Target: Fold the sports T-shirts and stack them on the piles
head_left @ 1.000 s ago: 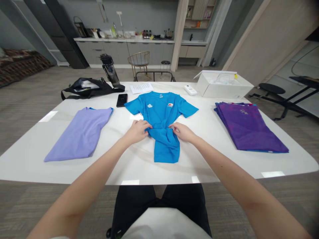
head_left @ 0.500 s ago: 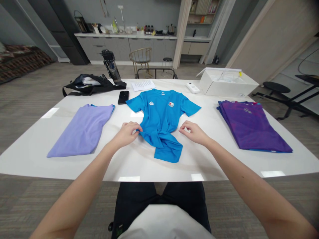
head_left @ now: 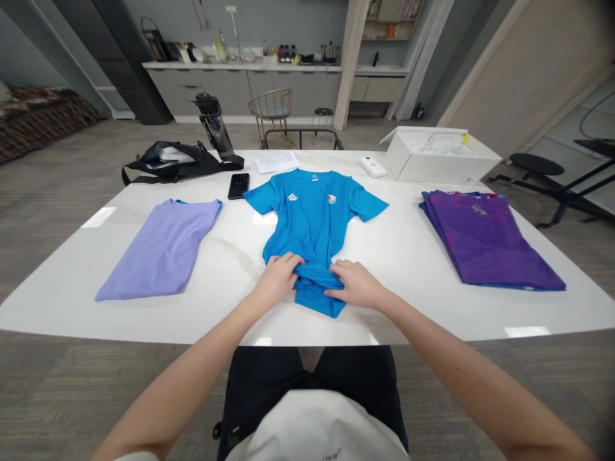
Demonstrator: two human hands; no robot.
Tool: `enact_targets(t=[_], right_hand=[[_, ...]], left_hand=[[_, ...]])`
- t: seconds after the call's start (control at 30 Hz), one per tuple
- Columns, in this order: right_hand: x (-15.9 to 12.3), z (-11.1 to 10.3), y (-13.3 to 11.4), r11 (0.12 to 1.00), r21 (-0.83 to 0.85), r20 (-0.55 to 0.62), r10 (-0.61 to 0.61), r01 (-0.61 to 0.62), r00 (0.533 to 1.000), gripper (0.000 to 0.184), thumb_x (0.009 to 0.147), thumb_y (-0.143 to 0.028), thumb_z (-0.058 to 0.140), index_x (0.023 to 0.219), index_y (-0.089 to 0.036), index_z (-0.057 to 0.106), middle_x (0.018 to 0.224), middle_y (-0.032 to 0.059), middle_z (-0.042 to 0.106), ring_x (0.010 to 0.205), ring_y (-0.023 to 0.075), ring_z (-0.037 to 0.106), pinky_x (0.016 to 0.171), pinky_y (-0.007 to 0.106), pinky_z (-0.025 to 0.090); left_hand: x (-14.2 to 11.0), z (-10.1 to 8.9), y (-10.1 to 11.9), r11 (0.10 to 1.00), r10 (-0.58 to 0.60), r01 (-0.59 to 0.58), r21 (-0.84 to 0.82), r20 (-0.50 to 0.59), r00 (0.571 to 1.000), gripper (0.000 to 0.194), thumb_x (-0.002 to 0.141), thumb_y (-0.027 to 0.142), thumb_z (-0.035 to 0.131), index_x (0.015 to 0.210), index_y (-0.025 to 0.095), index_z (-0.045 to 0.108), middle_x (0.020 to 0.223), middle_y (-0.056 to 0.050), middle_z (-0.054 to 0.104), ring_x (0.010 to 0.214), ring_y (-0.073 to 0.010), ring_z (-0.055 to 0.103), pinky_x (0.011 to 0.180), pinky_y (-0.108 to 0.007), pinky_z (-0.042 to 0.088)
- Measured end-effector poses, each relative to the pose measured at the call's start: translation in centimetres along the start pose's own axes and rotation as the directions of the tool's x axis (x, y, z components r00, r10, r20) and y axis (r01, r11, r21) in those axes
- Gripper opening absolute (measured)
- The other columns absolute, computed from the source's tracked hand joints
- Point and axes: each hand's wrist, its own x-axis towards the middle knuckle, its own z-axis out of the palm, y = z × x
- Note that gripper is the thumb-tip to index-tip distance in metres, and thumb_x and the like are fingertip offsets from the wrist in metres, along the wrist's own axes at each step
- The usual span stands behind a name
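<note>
A bright blue T-shirt (head_left: 312, 218) lies face up in the middle of the white table (head_left: 408, 256), collar away from me, its lower part bunched. My left hand (head_left: 277, 276) rests on the bunched hem at the left, fingers curled into the cloth. My right hand (head_left: 354, 284) presses on the same bunch at the right, fingers closed on the fabric. Both hands sit close together near the table's front edge.
A folded lilac shirt (head_left: 161, 250) lies at the left, a stack of purple shirts (head_left: 487, 237) at the right. Behind are a black phone (head_left: 238, 185), a paper sheet (head_left: 275, 162), a black bag (head_left: 173, 161), a bottle (head_left: 214, 131), a white remote (head_left: 373, 167) and an open white box (head_left: 439, 157).
My hands were apart at the shirt's sides half a second ago; they have come together and nearer to me, onto the bunched lower hem. The shirt's bottom is gathered shorter.
</note>
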Motion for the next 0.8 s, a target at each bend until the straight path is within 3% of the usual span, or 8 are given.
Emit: enact_targets(t=[0.1,0.23,0.3,0.4,0.5,0.63,0.8], right_hand=[[-1.3,-2.0,0.0,0.995,0.008,-0.11,0.095,-0.095,0.989,0.005,0.085,-0.019,0.062,0.083,-0.022,0.059,0.086,0.0058,0.068,0.087,0.025,0.06,0.075,0.034,0.037],[-4.0,-6.1,0.6,0.995,0.025,-0.377,0.1,-0.098,0.921,0.013,0.081,-0.013,0.056,0.089,-0.023,0.06,0.086,0.0066,0.069,0.086,0.0257,0.059,0.082,0.038,0.035],[-5.7,-7.0,1.2,0.999,-0.029,-0.352,0.023,-0.036,0.936,0.016,0.083,-0.016,0.057,0.096,-0.023,0.063,0.089,0.0068,0.071,0.086,0.0257,0.06,0.085,0.04,0.034],[-8.4,-6.0,2.4,0.994,-0.103,-0.153,-0.042,0.026,0.987,0.017,0.084,-0.018,0.06,0.099,-0.024,0.066,0.087,0.0056,0.072,0.085,0.0242,0.061,0.085,0.04,0.033],[-10.7,-3.7,3.7,0.985,-0.171,-0.038,0.01,-0.017,0.999,0.012,0.086,-0.018,0.059,0.093,-0.024,0.067,0.085,0.0048,0.072,0.086,0.0237,0.061,0.081,0.039,0.032],[-12.7,-1.8,4.7,0.964,-0.237,-0.079,0.107,-0.123,0.991,0.011,0.09,-0.02,0.056,0.097,-0.022,0.065,0.095,0.0066,0.072,0.093,0.0253,0.061,0.08,0.038,0.032],[-13.4,-1.0,5.1,0.933,-0.287,-0.16,0.179,-0.219,0.971,0.02,0.091,-0.021,0.053,0.108,-0.02,0.065,0.092,0.0077,0.073,0.091,0.0263,0.062,0.081,0.039,0.032]], left_hand=[[-0.7,-3.3,-0.8,0.997,0.015,-0.022,-0.072,-0.102,0.995,0.04,0.086,0.004,0.042,0.115,0.022,0.063,0.115,-0.007,0.065,0.107,-0.0217,0.062,0.095,-0.038,0.047],[-2.9,-8.0,-0.9,1.0,0.003,0.001,0.02,-0.198,0.98,0.041,0.091,0.01,0.042,0.121,0.026,0.064,0.119,-0.006,0.066,0.113,-0.0239,0.061,0.101,-0.039,0.046],[-4.4,-8.9,-0.8,0.996,0.006,0.006,0.091,-0.139,0.99,0.043,0.091,0.01,0.042,0.125,0.027,0.063,0.12,-0.006,0.067,0.114,-0.0251,0.061,0.1,-0.041,0.046],[-7.0,-8.0,-1.1,0.972,-0.002,-0.003,0.236,0.022,1.0,0.041,0.091,0.011,0.043,0.123,0.025,0.064,0.116,-0.008,0.07,0.107,-0.0275,0.064,0.092,-0.044,0.046],[-9.4,-5.8,-1.8,0.916,-0.057,0.026,0.401,0.066,0.996,0.038,0.091,0.011,0.045,0.12,0.024,0.066,0.112,-0.011,0.072,0.102,-0.0305,0.065,0.089,-0.049,0.043],[-11.3,-4.5,-2.8,0.884,-0.111,0.093,0.458,0.013,0.994,0.033,0.092,0.011,0.044,0.111,0.025,0.068,0.107,-0.01,0.073,0.101,-0.0301,0.067,0.092,-0.049,0.042],[-11.5,-6.0,-3.8,0.959,-0.109,0.131,0.251,-0.101,0.989,0.035,0.089,0.01,0.043,0.109,0.023,0.067,0.112,-0.008,0.073,0.105,-0.0262,0.068,0.093,-0.042,0.047]])
